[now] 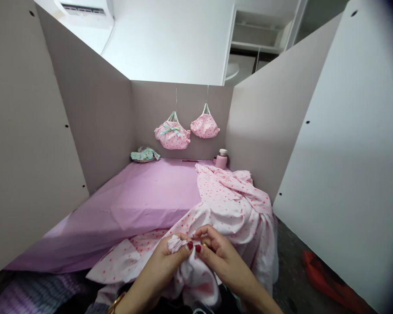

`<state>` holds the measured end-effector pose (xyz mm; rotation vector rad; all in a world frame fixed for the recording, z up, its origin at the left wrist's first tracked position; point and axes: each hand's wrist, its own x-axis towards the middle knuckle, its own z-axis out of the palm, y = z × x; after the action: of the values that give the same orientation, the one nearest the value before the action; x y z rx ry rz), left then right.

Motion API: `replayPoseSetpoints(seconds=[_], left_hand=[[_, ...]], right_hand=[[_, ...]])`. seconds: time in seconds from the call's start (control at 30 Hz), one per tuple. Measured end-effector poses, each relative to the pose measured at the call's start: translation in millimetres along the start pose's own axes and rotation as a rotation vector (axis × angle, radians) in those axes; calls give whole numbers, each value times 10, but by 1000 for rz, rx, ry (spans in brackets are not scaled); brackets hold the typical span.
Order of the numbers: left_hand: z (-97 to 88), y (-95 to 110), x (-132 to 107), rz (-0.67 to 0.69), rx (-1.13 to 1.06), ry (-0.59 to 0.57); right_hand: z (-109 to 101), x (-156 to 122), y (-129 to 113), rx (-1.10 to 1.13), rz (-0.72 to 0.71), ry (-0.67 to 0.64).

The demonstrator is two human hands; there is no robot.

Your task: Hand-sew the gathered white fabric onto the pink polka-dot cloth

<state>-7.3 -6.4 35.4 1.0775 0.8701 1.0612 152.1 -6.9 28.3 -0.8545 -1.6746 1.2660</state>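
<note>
A large pink-and-white fabric with red dots [222, 213] spreads over the right side of the table and hangs down toward me. My left hand [174, 253] is closed on a gathered part of this fabric, and a pleated bunch sticks out between thumb and fingers. Close beside it, my right hand [212, 250] pinches the same cloth, its thumb almost meeting the left thumb. Below both hands a loose fold droops over my lap. Whether a needle or thread is between the fingertips is too small to tell.
Two dotted pink pouches, one with a green bow [172, 136] and one plain [205, 126], hang on the back panel. A pink bottle [221, 159], a thin dark red stick [189, 161] and a green patterned bundle [144, 155] lie along the purple-covered table [157, 185]. Panels enclose three sides.
</note>
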Motion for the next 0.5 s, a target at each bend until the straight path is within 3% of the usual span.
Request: replayPoseSetpoints(seconds=[0.13,0.3,0.4,0.5], left_hand=[[-9,-13,15,59,35,81],[29,23,8,134,81,23],[21,76,-9,90,23,126],[-54,104,19,133,-50,256]], right_hand=[[17,-10,-46,41,-6,42],[87,14,-90,84,-40,28],[54,31,-101,151,-37,60],[-43,6,-146,176,-28,131]])
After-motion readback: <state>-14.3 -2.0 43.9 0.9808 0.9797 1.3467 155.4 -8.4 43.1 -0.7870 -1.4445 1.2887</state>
